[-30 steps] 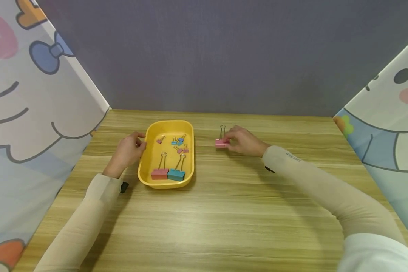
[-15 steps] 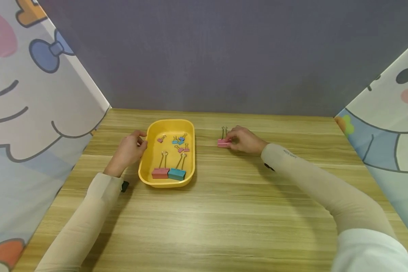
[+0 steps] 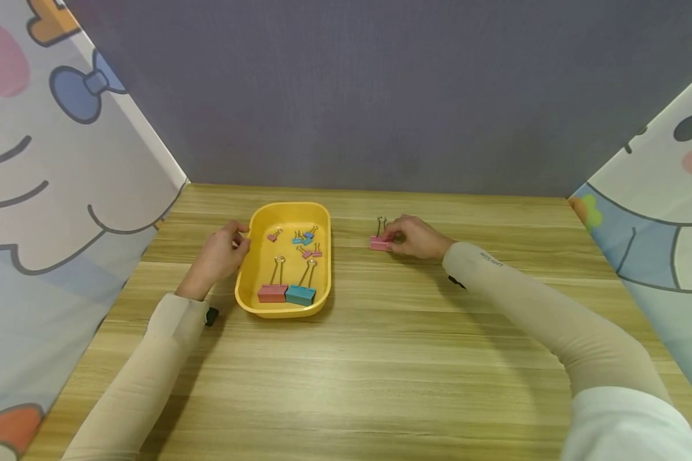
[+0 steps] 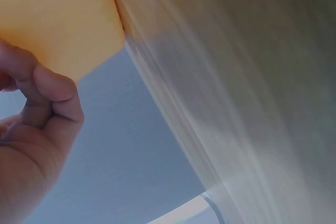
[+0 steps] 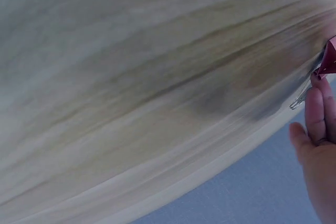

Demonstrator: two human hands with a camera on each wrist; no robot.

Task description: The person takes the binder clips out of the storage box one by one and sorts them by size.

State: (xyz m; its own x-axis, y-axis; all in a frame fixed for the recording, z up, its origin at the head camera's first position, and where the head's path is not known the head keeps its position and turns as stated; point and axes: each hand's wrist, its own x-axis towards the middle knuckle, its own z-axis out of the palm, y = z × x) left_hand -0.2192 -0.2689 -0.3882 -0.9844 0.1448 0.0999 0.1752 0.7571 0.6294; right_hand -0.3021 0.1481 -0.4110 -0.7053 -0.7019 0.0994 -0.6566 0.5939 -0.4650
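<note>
In the head view, a yellow tray (image 3: 325, 282) stands left of centre, with my left hand (image 3: 216, 259) at its left rim. My curled left fingers (image 4: 55, 85) grip the edge in the left wrist view. To the right of the tray, my right hand (image 3: 420, 239) pinches the body of a pink binder clip (image 3: 378, 243) by its right end. Its wire handles point away, toward the back wall. At the edge of the right wrist view, the same pink clip (image 5: 329, 59) shows at the fingertips.
Inside the tray, a large red binder clip (image 3: 273, 294) lies beside a large teal binder clip (image 3: 300, 295). Several small pink and blue clips (image 3: 307, 241) lie farther back. A grey wall (image 3: 346, 96) borders the wooden table (image 3: 346, 384); printed panels flank both sides.
My right hand has shifted the pink binder clip slightly to the right over the table. The left hand stays at the tray's rim, and the clips inside lie as before.
</note>
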